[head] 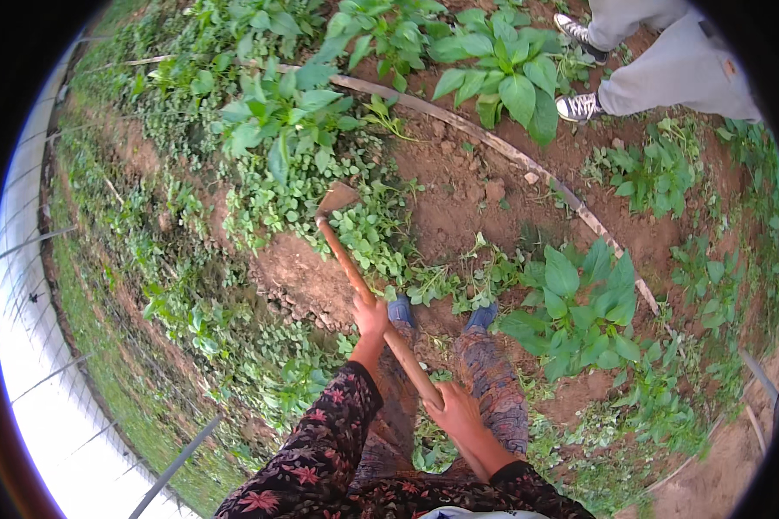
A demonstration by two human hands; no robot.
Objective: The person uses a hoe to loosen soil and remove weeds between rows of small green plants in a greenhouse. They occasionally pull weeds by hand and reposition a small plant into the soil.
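Note:
A hoe with a wooden handle (346, 261) slants up and to the left in front of me. My left hand (370, 318) is closed around the middle of the handle, and my right hand (453, 407) grips its lower end. The hoe's metal blade (338, 197) is over low, round-leaved weeds (370, 237); whether it touches them I cannot tell. Bare reddish soil (305, 266) shows beside the handle. Uprooted-looking weeds (487, 269) lie near my blue shoes (400, 310).
Broad-leaved crop plants (581, 305) stand at right and more (285, 110) beyond the blade. A long, thin pipe or hose (487, 135) curves across the soil. Another person's legs (681, 65) and sneakers (578, 107) are at upper right. Grey metal bars (178, 464) stand at left.

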